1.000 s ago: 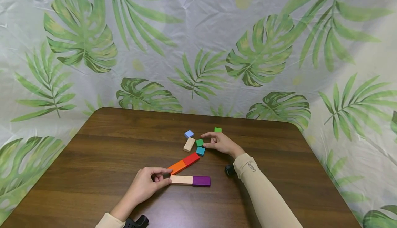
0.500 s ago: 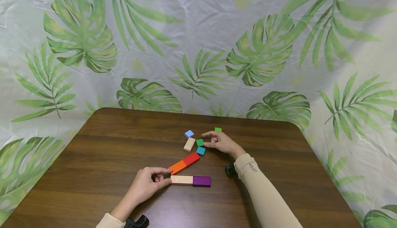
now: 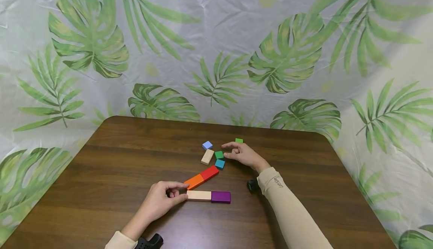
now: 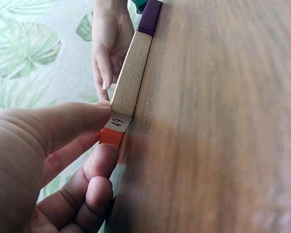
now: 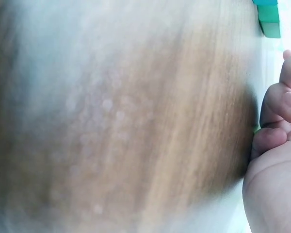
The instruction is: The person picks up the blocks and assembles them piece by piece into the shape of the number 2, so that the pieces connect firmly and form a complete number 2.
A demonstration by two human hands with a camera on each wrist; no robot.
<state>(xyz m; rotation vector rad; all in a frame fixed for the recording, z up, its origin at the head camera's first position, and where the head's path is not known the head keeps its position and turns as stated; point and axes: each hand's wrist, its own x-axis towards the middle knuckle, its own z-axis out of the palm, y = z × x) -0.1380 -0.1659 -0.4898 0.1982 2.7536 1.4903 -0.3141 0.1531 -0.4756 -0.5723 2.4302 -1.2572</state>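
Observation:
My left hand (image 3: 159,202) holds the adjoining left ends of a plain wooden block (image 3: 199,195) and an orange block (image 3: 194,182) between curved thumb and fingers. In the left wrist view, the plain block's end face (image 4: 118,121) carries the number 49. A purple block (image 3: 221,197) continues the plain block's row, and a red block (image 3: 209,172) meets the orange one end to end. Beside a green block (image 3: 219,155) is my right hand (image 3: 247,156), its thumb tip right at the block's edge and its index finger reaching out loosely above the table.
A teal block (image 3: 220,164) lies between the red and green blocks. Another plain block (image 3: 207,157), a light blue block (image 3: 207,144) and a light green block (image 3: 239,140) lie farther back. Behind the brown table (image 3: 101,173) hangs a leaf-patterned cloth (image 3: 230,23).
The head view has shifted very slightly. Both hands and all the blocks keep their places relative to one another.

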